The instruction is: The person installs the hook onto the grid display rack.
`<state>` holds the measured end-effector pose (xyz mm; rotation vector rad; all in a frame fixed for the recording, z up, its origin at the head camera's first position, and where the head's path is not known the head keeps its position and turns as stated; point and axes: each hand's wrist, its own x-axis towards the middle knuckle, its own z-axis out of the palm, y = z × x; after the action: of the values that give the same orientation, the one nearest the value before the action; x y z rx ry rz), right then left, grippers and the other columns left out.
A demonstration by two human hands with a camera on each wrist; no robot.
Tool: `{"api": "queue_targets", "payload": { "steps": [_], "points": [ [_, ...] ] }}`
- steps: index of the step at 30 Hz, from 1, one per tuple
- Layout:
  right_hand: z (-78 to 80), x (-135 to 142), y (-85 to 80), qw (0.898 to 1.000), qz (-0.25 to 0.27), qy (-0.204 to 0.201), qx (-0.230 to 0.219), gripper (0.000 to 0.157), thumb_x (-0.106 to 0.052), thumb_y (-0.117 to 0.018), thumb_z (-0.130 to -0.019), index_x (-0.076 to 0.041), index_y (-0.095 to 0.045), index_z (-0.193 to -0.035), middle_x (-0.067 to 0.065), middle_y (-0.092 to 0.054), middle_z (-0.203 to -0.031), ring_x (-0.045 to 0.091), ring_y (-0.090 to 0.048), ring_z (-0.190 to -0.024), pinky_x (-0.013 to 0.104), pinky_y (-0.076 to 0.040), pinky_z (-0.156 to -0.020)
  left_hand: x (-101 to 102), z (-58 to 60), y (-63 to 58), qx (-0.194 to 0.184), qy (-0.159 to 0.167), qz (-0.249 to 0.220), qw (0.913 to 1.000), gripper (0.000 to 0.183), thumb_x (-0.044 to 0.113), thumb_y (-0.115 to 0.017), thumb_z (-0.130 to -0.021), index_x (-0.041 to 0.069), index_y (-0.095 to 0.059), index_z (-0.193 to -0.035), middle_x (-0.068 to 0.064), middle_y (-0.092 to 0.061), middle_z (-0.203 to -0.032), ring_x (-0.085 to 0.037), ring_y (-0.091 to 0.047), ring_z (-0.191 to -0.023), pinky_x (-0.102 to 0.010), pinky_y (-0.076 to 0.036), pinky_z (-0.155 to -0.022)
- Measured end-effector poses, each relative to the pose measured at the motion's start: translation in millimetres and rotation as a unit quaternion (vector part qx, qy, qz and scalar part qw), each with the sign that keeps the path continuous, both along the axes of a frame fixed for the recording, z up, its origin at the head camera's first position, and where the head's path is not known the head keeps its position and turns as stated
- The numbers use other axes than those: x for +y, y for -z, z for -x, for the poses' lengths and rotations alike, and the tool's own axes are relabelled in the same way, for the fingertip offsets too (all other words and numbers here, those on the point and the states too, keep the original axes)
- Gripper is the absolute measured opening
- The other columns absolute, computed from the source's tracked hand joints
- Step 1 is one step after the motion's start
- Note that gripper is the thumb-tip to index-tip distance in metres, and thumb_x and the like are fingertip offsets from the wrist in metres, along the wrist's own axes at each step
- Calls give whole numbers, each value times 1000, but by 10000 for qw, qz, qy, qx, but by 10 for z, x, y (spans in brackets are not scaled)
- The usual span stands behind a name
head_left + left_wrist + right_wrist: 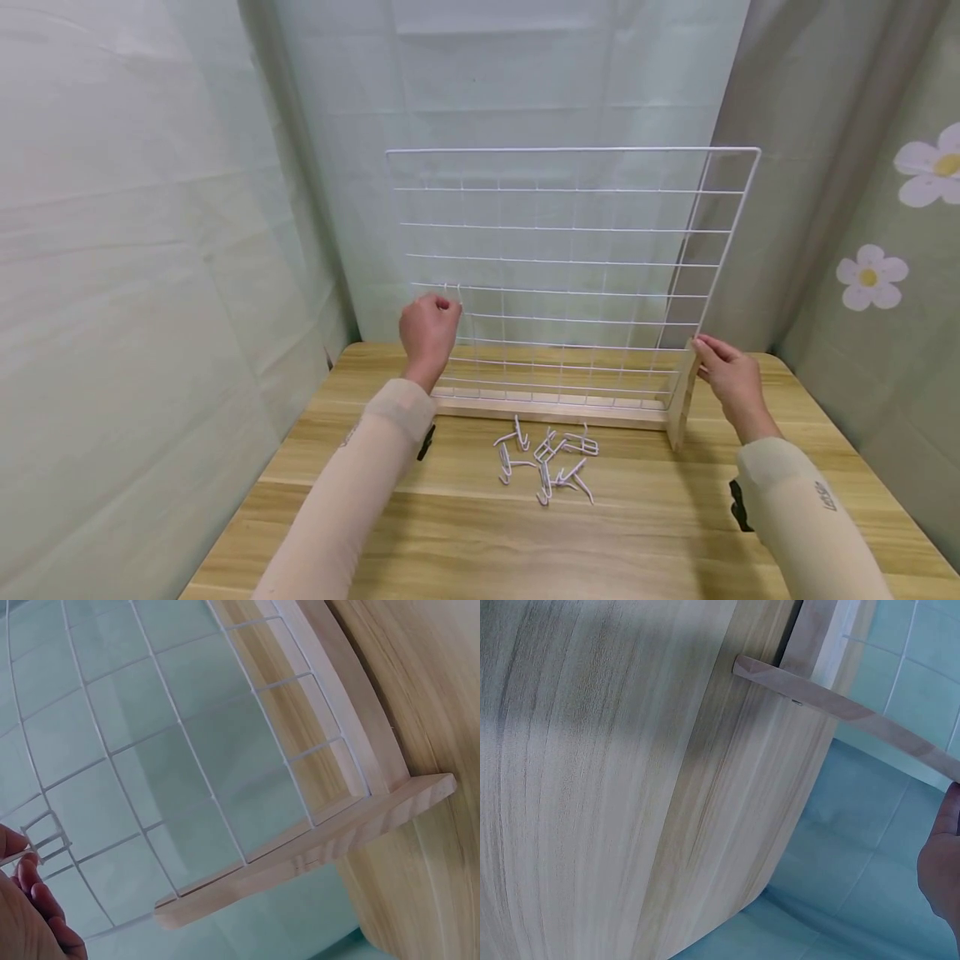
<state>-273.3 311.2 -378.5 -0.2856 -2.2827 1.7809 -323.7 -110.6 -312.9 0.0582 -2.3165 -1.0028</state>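
Observation:
A white wire grid panel (573,227) stands upright in a wooden base (555,411). At the grid's left side, my left hand (429,332) pinches a white wire hook (46,838), whose rectangular back lies against the grid wires in the left wrist view. Its two upper prongs show at a horizontal wire in the head view. On the other side, my right hand (735,385) pinches the upper end of the wooden side board (681,404) between thumb and fingers. The right wrist view catches only part of that hand, at its right edge.
Several loose white wire hooks (546,479) lie in a cluster on the wooden table (465,533), in front of the base. Pale green cloth (540,75) hangs behind the grid and along both sides.

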Motion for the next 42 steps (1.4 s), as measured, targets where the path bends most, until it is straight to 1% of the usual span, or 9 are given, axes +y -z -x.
{"api": "queue_targets", "payload": {
  "steps": [2, 4, 16, 22, 28, 35, 38, 39, 42],
  "points": [
    [0, -4, -2, 10000, 1, 10, 18, 65, -46, -54, -99, -1, -46, -146, 12, -52, -139, 10, -59, -111, 31, -46, -95, -4, 5, 18, 49, -20, 67, 10000, 20, 18, -63, -92, 2, -74, -86, -13, -72, -82, -29, -65, -78, -43, -53, -74],
    [-1, -11, -5, 10000, 19, 9, 39, 64, -45, -54, -99, -1, -47, -146, 11, -53, -138, 9, -59, -110, 30, -47, -94, -7, 5, 34, 74, -16, 90, 9999, 20, 18, -63, -92, 2, -73, -88, -13, -71, -83, -29, -65, -78, -42, -53, -73],
    [15, -26, 7, 10000, 29, 17, 3, 66, -47, -52, -99, -2, -45, -147, 19, -46, -147, 25, -53, -126, 36, -44, -98, -77, -15, 159, 182, 84, 32, 9998, 24, 27, -66, -92, 3, -70, -93, -9, -64, -80, -25, -58, -72, -40, -47, -65],
    [23, -10, 8, 10000, 25, 18, 3, 65, -46, -53, -99, -2, -46, -146, 14, -50, -142, 19, -56, -119, 35, -45, -96, -105, -32, 212, 188, 24, 144, 9997, 26, 30, -68, -91, 4, -69, -92, -10, -60, -81, -26, -54, -75, -41, -43, -65],
    [18, 2, 4, 10000, 10, 12, -1, 65, -47, -52, -99, -2, -46, -147, 15, -49, -143, 24, -55, -123, 35, -45, -97, -111, -74, 278, 71, 18, 221, 9997, 27, 30, -68, -89, 3, -70, -94, -10, -59, -84, -27, -54, -76, -41, -44, -65],
    [0, 5, -7, 10000, 17, 4, 38, 64, -45, -53, -100, -1, -46, -146, 10, -53, -136, 14, -58, -114, 36, -45, -97, -112, -136, 380, 16, 68, 188, 9998, 25, 30, -69, -89, 6, -72, -95, -8, -60, -85, -25, -54, -78, -40, -43, -67],
    [-4, 12, -17, 10000, 44, -23, 51, 64, -45, -54, -99, 0, -47, -145, 6, -55, -131, 9, -58, -109, 36, -45, -97, -106, -170, 433, 66, 207, 143, 9997, 21, 27, -69, -89, 7, -71, -92, -8, -59, -83, -26, -56, -79, -42, -47, -76],
    [-4, 16, -19, 10000, 51, -32, 55, 64, -45, -54, -99, 0, -47, -145, 4, -56, -128, 8, -59, -107, 36, -45, -97, -103, -182, 452, 108, 260, 134, 9995, 20, 26, -69, -89, 6, -71, -91, -8, -59, -82, -27, -57, -81, -42, -48, -82],
    [-8, 34, -26, 9999, 32, -62, 87, 63, -44, -55, -99, 1, -49, -143, -2, -58, -120, 3, -58, -100, 36, -45, -96, -88, -218, 513, 173, 369, 106, 9991, 18, 23, -70, -88, 6, -72, -88, -7, -59, -79, -31, -62, -95, -44, -49, -84]
  ]
}}
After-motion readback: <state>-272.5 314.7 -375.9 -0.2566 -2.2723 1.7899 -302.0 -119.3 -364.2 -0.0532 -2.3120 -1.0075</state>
